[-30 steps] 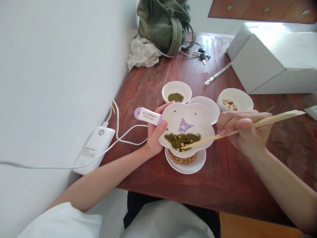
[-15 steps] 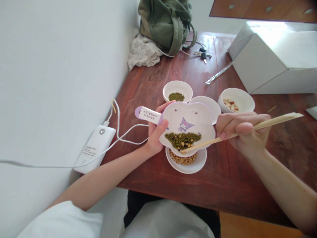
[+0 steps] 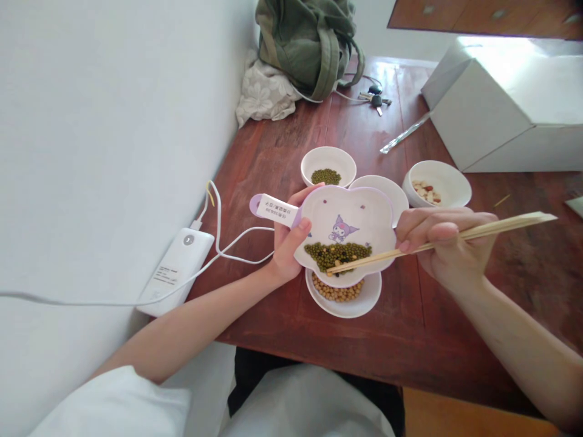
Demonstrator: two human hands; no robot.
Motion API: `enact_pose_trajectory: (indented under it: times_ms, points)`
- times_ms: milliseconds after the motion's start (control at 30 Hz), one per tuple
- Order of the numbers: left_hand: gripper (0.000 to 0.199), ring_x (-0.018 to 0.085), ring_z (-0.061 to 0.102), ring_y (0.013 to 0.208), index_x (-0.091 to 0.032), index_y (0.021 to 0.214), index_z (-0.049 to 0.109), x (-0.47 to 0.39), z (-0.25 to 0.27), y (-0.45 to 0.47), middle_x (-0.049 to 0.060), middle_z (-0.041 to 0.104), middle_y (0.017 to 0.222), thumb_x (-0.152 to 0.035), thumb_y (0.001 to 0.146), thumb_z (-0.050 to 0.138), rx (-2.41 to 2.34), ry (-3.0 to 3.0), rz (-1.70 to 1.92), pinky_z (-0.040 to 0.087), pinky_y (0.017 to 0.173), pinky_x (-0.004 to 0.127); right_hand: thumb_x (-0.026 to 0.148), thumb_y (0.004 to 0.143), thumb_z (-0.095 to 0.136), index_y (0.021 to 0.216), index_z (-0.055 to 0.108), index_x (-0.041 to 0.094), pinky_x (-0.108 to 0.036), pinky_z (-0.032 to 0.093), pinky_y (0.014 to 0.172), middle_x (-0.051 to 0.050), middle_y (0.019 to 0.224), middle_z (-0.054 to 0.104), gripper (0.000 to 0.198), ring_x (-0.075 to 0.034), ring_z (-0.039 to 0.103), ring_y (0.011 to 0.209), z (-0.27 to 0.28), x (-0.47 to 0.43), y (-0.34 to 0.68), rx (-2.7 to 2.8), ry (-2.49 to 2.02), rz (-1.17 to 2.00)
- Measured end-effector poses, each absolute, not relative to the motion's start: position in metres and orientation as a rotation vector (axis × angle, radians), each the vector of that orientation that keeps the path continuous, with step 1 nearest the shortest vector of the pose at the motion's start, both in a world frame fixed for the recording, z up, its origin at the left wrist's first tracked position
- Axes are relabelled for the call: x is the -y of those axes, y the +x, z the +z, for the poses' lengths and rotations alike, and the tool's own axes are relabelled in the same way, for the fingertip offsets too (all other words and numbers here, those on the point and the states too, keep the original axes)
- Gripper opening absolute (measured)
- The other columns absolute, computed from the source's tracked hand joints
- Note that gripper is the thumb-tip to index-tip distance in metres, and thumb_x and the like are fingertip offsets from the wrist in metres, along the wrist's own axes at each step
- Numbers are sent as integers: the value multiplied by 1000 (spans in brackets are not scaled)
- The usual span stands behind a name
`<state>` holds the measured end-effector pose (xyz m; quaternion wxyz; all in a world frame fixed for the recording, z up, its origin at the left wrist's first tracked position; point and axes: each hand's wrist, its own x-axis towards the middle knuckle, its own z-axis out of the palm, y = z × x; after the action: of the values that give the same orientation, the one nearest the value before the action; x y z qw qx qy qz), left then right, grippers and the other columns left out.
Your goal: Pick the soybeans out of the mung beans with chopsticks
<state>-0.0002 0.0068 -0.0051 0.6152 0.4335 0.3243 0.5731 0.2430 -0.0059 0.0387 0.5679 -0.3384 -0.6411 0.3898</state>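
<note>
My left hand grips a white, purple-rimmed scalloped bowl by its side near the labelled handle. The bowl is tilted toward me, with green mung beans and a few yellow and black beans gathered at its near side. In my right hand is a pair of wooden chopsticks, their tips among the beans at the bowl's near edge. Below the bowl, a white dish of soybeans is partly covered. Another white dish shows behind the bowl, its contents mostly hidden.
A white bowl of mung beans and one of nuts stand farther back. Beyond are a white box, keys, a clear wrapper and a green bag. A cabled power bank leans at the left wall.
The chopstick tips have shifted slightly left and up within the beans. My right hand has moved a little left. My left hand still holds the bowl in nearly the same place.
</note>
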Motion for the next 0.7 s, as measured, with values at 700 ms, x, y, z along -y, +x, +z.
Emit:
enact_pose_trajectory:
  times_ms: [700]
  points:
    - [54, 38, 73, 133, -39, 139, 72, -9, -7, 0, 2, 79, 139, -58, 88, 74, -721, 994, 1366, 60, 117, 53, 51, 104, 75, 69, 82, 20, -34, 45, 44, -9, 63, 74, 47, -22, 68, 53, 46, 8, 243, 1593, -744, 865]
